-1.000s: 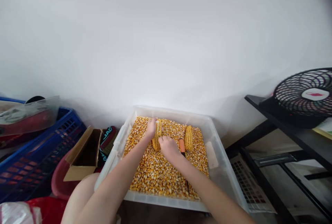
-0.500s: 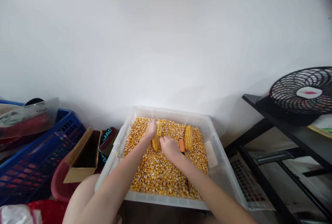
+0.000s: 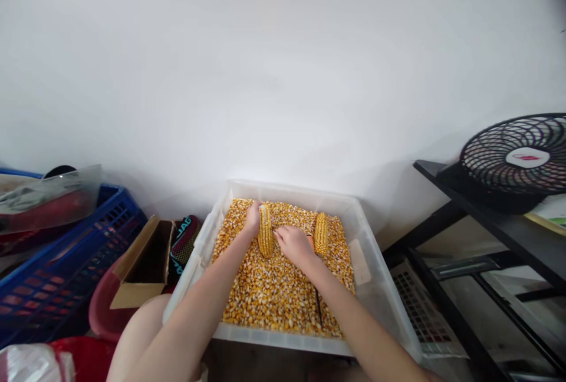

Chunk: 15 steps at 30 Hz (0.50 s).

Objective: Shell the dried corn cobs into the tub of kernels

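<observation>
Over the clear plastic bin (image 3: 380, 287), both of our hands work above a deep bed of loose corn kernels (image 3: 274, 293). Our left hand (image 3: 253, 219) wraps the far end of a corn cob (image 3: 265, 230), which lies lengthwise on the kernels toward the far left of the bin; grip closed around it. Our right hand (image 3: 295, 244) sits just right of that cob, fingers curled and touching its side; whether it pinches anything we cannot tell. An orange-handled tool (image 3: 310, 240) shows only as a sliver at the hand's right edge, its dark shaft (image 3: 317, 305) running toward us across the kernels.

Second corn cob (image 3: 321, 233) lies to the right, just beyond the right hand, fully kernelled, untouched.

Progress, as we judge it: the bin already carries a thick layer of stripped kernels, so much shelling looks done. The held cob appears covered in kernels on the visible side; the second is whole. Both are left.

Surroundings: blue crate (image 3: 57, 276) and cardboard box (image 3: 141, 264) far left; black fan (image 3: 517, 161) on a dark shelf (image 3: 486, 217) right.
</observation>
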Motion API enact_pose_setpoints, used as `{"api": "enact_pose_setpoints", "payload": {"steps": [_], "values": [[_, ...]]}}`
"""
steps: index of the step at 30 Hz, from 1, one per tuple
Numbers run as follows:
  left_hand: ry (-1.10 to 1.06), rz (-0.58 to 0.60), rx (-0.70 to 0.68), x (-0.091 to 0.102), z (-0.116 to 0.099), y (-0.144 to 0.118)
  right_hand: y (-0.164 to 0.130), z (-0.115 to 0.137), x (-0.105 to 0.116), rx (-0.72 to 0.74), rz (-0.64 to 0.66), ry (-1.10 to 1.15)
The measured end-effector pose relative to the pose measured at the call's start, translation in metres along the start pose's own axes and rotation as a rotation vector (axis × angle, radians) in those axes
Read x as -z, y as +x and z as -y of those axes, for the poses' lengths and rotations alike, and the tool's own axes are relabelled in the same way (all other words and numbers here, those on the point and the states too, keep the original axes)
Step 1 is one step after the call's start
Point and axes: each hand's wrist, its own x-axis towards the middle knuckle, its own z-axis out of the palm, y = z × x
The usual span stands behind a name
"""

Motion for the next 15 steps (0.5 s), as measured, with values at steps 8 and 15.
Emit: {"api": "enact_pose_setpoints", "payload": {"steps": [8,15], "values": [[0.007,0.006,0.056,-0.001,-0.002,-0.003,0.004,-0.001,-0.005,0.046,-0.017,-0.036],[0.02,0.01,0.071,-0.001,-0.002,-0.003,0.003,-0.002,-0.013,0.097,-0.048,-0.076]]}}
